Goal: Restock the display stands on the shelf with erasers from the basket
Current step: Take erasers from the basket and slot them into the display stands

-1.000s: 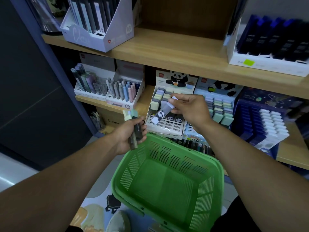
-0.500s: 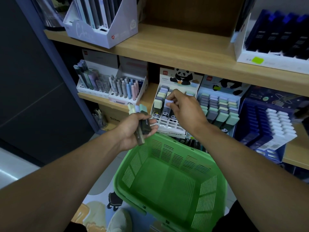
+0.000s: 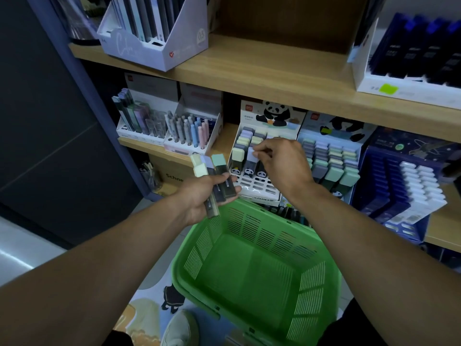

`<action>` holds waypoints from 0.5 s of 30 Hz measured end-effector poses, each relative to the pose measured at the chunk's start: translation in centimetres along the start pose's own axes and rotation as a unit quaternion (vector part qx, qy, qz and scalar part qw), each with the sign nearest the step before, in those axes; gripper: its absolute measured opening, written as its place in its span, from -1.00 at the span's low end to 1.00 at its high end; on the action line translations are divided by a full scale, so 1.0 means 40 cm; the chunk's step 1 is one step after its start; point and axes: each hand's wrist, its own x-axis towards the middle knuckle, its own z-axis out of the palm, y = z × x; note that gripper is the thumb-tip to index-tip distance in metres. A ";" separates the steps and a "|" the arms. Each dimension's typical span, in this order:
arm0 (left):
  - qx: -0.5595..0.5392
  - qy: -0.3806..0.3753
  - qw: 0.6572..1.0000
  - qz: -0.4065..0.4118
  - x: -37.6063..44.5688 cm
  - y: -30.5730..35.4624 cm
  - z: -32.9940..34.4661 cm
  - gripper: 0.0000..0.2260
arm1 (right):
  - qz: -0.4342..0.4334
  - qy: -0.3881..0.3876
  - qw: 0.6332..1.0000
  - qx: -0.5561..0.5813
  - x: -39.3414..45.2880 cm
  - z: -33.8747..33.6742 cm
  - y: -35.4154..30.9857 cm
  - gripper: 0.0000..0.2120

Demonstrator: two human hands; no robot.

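Left hand (image 3: 199,196) at about 8 o'clock of the panda display stand (image 3: 259,156), palm up, fingers curled round a bundle of erasers (image 3: 214,181). Long axes of that bundle run from 6 toward 12 o'clock, tilted slightly to 11, pastel ends up and dark sleeves down in the palm.

Right hand (image 3: 282,163) over the stand's middle rows, fingertips (image 3: 257,153) pinching the top of a lilac eraser (image 3: 250,161) standing in a slot. That eraser upright, long axis 12 to 6, pale end at 12, panda-printed sleeve at 6. Beside it at 9 o'clock, a pale green eraser (image 3: 237,158) in the same pose.

Second panda stand (image 3: 329,156) at 3 o'clock of the first, rows filled. Green basket (image 3: 309,290) at 6 o'clock below both hands, no erasers visible inside. Pen display (image 3: 192,136) at 9 o'clock on the same wooden shelf (image 3: 224,143).
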 end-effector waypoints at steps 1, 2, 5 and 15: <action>0.001 0.000 1.000 0.000 -0.003 0.000 0.001 -0.79 | 0.003 -0.006 1.000 -0.003 0.000 -0.001 -0.002 -0.83; 0.003 -0.001 1.000 0.001 -0.003 -0.001 0.002 -0.78 | 0.005 -0.013 1.000 -0.008 0.001 -0.002 -0.004 -0.82; 0.005 -0.001 1.000 0.007 -0.007 0.001 0.004 -0.74 | 0.006 -0.031 0.999 -0.022 0.004 -0.004 -0.009 -0.80; 0.021 -0.014 1.000 0.017 -0.017 -0.007 0.015 -0.69 | -0.013 -0.077 0.995 -0.057 0.002 -0.010 0.008 -0.76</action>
